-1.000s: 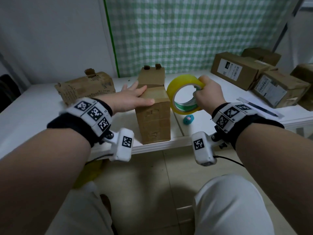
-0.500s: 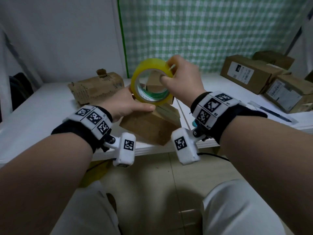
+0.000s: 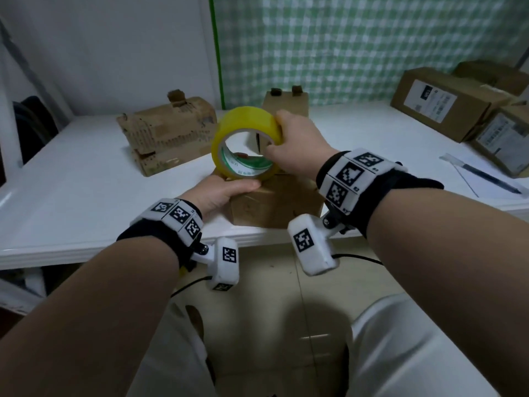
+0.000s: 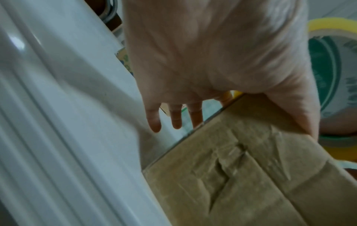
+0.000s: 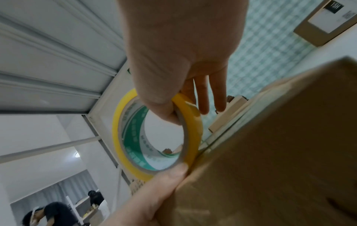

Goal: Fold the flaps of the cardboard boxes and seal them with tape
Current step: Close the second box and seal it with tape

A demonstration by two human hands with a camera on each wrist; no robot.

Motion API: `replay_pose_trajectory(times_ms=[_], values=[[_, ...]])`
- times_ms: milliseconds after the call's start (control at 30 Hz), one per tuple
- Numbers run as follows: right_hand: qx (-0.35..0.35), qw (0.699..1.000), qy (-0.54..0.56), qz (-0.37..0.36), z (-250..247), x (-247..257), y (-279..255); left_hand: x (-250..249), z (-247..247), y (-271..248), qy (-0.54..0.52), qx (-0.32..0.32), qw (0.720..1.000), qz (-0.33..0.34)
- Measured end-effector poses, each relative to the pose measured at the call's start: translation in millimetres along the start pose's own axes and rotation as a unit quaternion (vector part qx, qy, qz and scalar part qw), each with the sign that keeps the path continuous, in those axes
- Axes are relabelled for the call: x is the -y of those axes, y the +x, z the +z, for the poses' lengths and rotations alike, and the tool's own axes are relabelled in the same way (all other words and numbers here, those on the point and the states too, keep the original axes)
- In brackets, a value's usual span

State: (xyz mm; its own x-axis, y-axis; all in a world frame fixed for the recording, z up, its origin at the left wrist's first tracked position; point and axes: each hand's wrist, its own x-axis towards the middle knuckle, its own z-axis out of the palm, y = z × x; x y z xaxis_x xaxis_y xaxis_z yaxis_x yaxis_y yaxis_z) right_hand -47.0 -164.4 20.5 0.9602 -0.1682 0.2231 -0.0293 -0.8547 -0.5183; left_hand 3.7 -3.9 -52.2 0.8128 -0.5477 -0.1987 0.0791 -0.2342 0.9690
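Tape: a yellow roll of packing tape with a green-printed inner core [image 3: 246, 144], held upright on edge directly above the brown cardboard box [image 3: 276, 202] at the near edge of the white bench [image 3: 86, 179]. Right hand [image 3: 296, 146] closed on the roll's upper right rim, thumb hooked inside the core and fingers [image 5: 210, 93] spread over the outer band in the right-wrist view. Left hand [image 3: 221, 193] wrapped over the box's top left corner, thumb lying along the top edge just under the roll, touching its lower rim; remaining fingers [image 4: 174, 116] pointing down the box's left side towards the bench, only loosely bent. Box lying flat, its near face creased and covered with clear tape, flush with the bench's front lip.

Behind it, a taller brown cardboard box with two small dark tabs on top [image 3: 286, 103], upright, partly hidden by the roll. To the left, a battered, torn brown carton [image 3: 169, 130] resting well apart from the held box. At the far right, a group of sealed brown parcels with white shipping labels [image 3: 446, 103], and nearer, a dark pen lying on a white sheet of paper [image 3: 483, 174]. Green-and-white checked curtain [image 3: 372, 47] hanging behind the bench.
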Motion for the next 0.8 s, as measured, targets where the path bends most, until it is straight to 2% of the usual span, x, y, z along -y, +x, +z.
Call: replay_pose_trajectory(times_ms=[267,400,600,800], values=[[-0.103,0.992,-0.048,0.053,-59,-46,-13,-6,4,-3,0.048,0.01,0.999,0.01],[-0.088,0.99,-0.112,0.01,-69,-58,-23,-15,9,-6,0.079,0.002,0.997,0.006],[-0.024,0.975,-0.218,0.039,-85,-75,-36,-20,10,-8,0.12,-0.003,0.993,-0.011],[0.015,0.967,-0.246,0.058,-69,-92,-52,-22,12,-8,0.137,-0.006,0.99,-0.011]])
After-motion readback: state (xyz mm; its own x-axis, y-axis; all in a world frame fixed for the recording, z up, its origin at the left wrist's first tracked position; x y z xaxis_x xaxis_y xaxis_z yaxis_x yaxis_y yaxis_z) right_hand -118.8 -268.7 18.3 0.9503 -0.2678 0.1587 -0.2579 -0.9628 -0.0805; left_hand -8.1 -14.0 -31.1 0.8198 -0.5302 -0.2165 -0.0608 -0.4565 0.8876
